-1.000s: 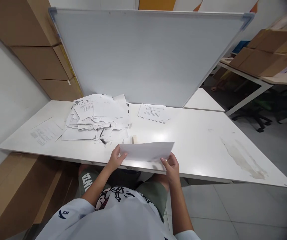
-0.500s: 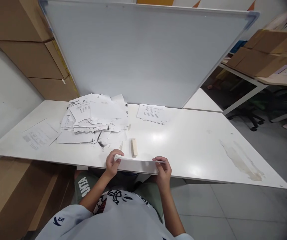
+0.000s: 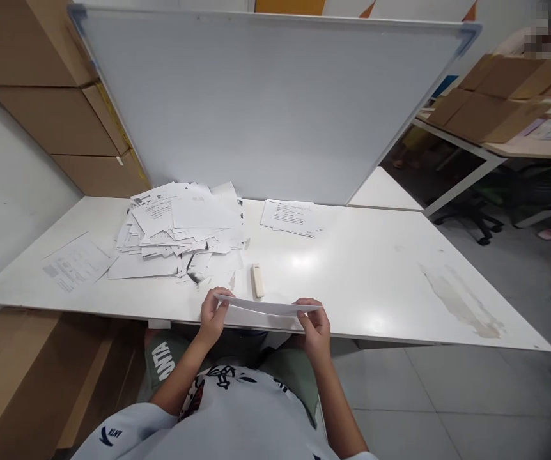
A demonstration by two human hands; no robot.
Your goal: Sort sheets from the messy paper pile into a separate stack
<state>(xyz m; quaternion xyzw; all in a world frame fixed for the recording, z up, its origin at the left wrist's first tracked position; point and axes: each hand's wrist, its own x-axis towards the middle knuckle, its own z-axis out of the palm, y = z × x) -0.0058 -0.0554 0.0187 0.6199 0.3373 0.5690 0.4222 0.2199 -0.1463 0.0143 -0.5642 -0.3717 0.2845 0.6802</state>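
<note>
A white sheet of paper (image 3: pixel 266 307) is stretched between my two hands, seen nearly edge-on above the front edge of the table. My left hand (image 3: pixel 214 314) pinches its left end between thumb and fingers. At the right end, my right hand (image 3: pixel 314 322) grips it the same way. Whether it is one sheet or several cannot be made out. Just beyond the paper, a cream stapler (image 3: pixel 257 281) lies on the white table (image 3: pixel 362 275), touched by neither hand.
A messy heap of papers (image 3: pixel 199 214) covers the table's left middle, with a printed sheet (image 3: pixel 77 262) farther left. A small paper stack (image 3: pixel 289 217) lies before the whiteboard (image 3: pixel 275 102). Cardboard boxes (image 3: pixel 59 121) stand at the left. A brownish stain (image 3: pixel 462 300) marks the right side.
The paper has tilted, so more of its face shows as a curved strip. My left fingers have closed onto its left end. The stapler and the paper piles stay put.
</note>
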